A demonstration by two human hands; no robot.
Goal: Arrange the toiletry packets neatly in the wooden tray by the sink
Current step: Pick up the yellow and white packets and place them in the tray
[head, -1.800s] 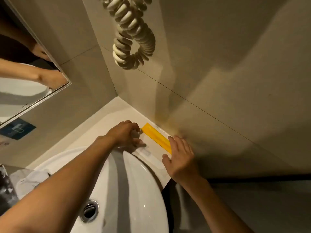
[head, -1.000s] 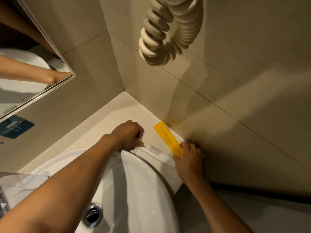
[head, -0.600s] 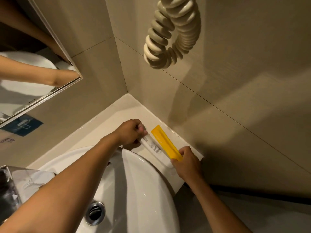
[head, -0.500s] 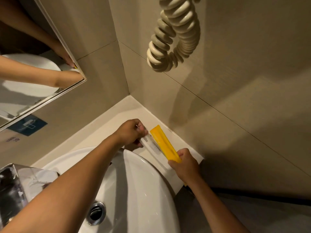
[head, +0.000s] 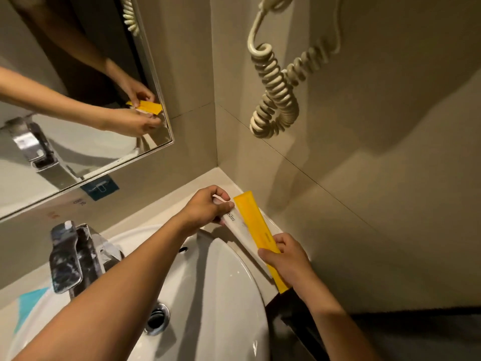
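A long yellow packet (head: 253,222) and a long white packet (head: 235,225) lie side by side, lifted a little above the counter beside the sink. My left hand (head: 205,208) pinches the far end of the white packet. My right hand (head: 286,259) grips the near end of the yellow packet, whose tip sticks out below my palm. The two packets touch along their length. No wooden tray is visible in this view.
The white basin (head: 229,295) with its drain (head: 156,319) sits below my arms, the chrome tap (head: 70,259) to the left. A beige counter (head: 166,204) runs into the tiled corner. A coiled cord (head: 276,92) hangs on the right wall. A mirror (head: 78,100) reflects both hands.
Both packets went from lying on the counter by the wall to being held up between my hands. My right hand closed around the yellow packet's near end. The camera tilted up.
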